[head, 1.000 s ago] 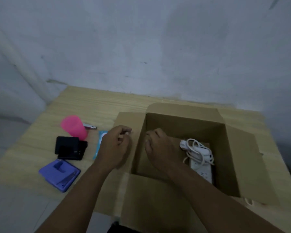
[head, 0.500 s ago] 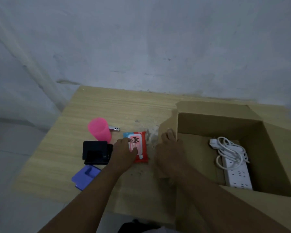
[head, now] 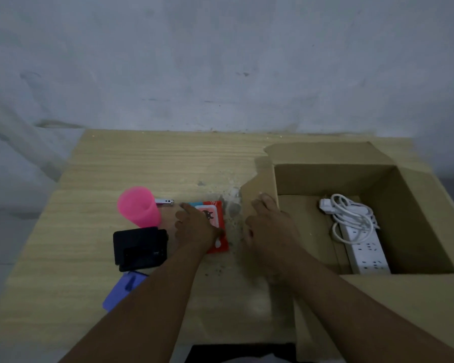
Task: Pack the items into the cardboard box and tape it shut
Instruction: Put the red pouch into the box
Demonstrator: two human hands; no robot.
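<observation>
An open cardboard box [head: 393, 179] of plain brown board sits at the 3 o'clock side of the pale wood-grain surface [head: 147, 163], its four flaps folded outward. Inside, along the wall at its 3 o'clock side, lies a white power strip [head: 367, 252] with its white cord [head: 351, 218] coiled loosely on top at the 12 o'clock end; the rest of the box floor is bare.

The left hand [head: 197, 226] lies palm down on a flat red packet [head: 215, 226] with a pale label and a small dark cartoon figure, fingers spread over it; whether it grips the packet or merely presses on it cannot be told. The right hand [head: 270, 229] rests with loose, unclenched fingers on the box's flap at 9 o'clock, holding nothing, just beside the packet.

At 9 o'clock from the packet stands a translucent pink cup [head: 138, 208], with a small metal nail clipper [head: 164, 202] just behind it. At the cup's 6 o'clock is a black wallet-like case [head: 139, 248], and further toward 6 o'clock a purple plastic tray [head: 123, 289], partly hidden by the left forearm.
</observation>
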